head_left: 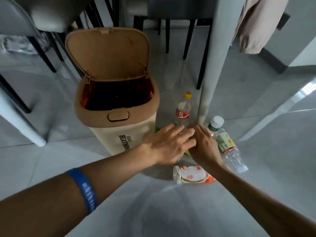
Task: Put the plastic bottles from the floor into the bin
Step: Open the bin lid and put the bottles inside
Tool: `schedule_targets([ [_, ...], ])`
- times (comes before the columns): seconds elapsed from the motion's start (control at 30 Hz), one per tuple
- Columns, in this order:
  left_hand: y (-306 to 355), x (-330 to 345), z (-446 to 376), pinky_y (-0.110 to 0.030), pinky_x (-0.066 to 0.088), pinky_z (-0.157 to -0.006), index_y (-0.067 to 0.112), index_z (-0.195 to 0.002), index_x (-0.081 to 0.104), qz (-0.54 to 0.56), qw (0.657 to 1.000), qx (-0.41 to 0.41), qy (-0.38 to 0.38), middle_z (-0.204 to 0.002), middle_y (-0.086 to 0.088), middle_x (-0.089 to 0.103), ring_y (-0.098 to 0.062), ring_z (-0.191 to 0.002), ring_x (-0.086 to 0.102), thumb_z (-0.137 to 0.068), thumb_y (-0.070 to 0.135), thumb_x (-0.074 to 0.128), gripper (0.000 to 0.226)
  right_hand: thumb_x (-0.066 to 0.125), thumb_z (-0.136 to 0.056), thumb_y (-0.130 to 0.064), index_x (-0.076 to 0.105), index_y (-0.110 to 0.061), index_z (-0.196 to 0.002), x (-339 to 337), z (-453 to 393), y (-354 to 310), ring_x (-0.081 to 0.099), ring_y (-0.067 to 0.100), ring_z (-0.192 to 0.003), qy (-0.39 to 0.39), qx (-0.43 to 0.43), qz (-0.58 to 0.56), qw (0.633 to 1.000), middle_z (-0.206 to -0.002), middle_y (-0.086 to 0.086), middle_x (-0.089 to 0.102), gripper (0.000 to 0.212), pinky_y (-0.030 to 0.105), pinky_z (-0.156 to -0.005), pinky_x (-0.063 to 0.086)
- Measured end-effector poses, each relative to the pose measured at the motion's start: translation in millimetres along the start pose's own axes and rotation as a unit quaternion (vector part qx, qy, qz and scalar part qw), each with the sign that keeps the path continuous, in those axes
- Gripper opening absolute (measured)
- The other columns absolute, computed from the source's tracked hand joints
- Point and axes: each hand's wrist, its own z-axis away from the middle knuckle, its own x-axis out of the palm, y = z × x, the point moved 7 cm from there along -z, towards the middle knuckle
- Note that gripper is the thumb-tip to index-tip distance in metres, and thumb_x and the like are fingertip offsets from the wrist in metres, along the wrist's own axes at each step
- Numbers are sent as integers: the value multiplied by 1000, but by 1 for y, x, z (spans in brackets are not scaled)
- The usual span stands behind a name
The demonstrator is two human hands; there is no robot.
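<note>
The beige bin (119,132) stands on the floor with its lid (107,52) flipped up and a dark red liner inside. Right of it, my left hand (168,144) and my right hand (203,146) lie together over a bottle with a green label, which they almost fully hide. A clear bottle with a red label and yellow cap (183,109) stands upright behind them. A white-capped clear bottle (225,144) lies to the right. A bottle with a white and orange label (191,174) lies in front, under my right wrist.
A pale table leg (215,57) rises just behind the bottles. Dark chair legs (188,41) and grey chairs (42,12) crowd the space behind and left of the bin. A pink garment (256,26) hangs at the top right. Grey floor tiles (153,202) spread in front.
</note>
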Motion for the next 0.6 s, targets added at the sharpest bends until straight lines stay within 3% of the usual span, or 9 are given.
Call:
schedule_targets([
  [0.07, -5, 24, -13, -51, 36, -108, 14, -149, 34, 17, 989, -94, -115, -161, -18, 24, -41, -140, 34, -92, 20, 54, 61, 59, -76, -6, 54, -16, -116, 12, 20, 28, 60, 34, -105, -40, 94, 12, 995, -120, 9, 64, 41, 39, -78, 52],
  [0.13, -13, 37, -16, -48, 39, -107, 17, -154, 23, 44, 968, -163, -188, -161, -16, 21, -40, -140, 35, -93, 20, 56, 69, 60, -75, -8, 49, -18, -125, 29, 43, 62, 54, 32, -113, -135, 167, 78, 974, -134, 7, 54, 52, 43, -85, 52],
  [0.2, -19, 44, -19, -43, 50, -94, 18, -150, 31, 89, 962, -195, -168, -152, -14, 37, -36, -127, 52, -91, 16, 61, 66, 63, -79, -20, 39, -25, -137, 42, 64, 96, 45, 30, -121, -247, 179, 169, 937, -145, 4, 40, 64, 44, -94, 48],
  [0.27, -23, 48, -19, -42, 55, -88, 17, -143, 41, 125, 963, -192, -143, -140, -11, 49, -33, -118, 59, -93, 17, 60, 54, 67, -82, -37, 28, -34, -146, 49, 79, 127, 41, 30, -127, -306, 188, 196, 912, -152, 1, 31, 74, 45, -101, 43],
  [0.4, -21, 33, -11, -31, 47, -72, 11, -124, 58, 139, 972, -132, -138, -119, -7, 57, -26, -99, 63, -95, 20, 59, 30, 66, -86, -29, 41, -38, -138, 53, 100, 156, 51, 19, -114, -355, 193, 191, 895, -135, -2, 55, 58, 33, -94, 48],
  [0.47, -22, 5, -12, -31, 43, -66, 10, -109, 65, 170, 974, -106, -108, -102, -1, 55, -24, -86, 62, -93, 23, 61, 21, 74, -79, -26, 46, -36, -134, 58, 100, 152, 57, 15, -109, -395, 186, 182, 881, -127, -5, 59, 62, 29, -91, 50],
  [0.53, -35, -36, -17, -30, 40, -67, 15, -104, 69, 197, 971, -114, -65, -92, 5, 50, -17, -80, 54, -88, 30, 66, 23, 79, -72, -34, 47, -38, -132, 58, 81, 131, 56, 15, -113, -430, 159, 145, 876, -127, -10, 59, 69, 31, -98, 45],
  [0.6, -53, -88, -22, -30, 42, -68, 19, -98, 72, 212, 970, -114, -32, -89, 7, 57, -11, -78, 52, -82, 38, 72, 25, 80, -65, -55, 53, -40, -125, 38, 43, 101, 57, 11, -109, -424, 144, 90, 890, -122, -14, 61, 67, 28, -96, 45],
])
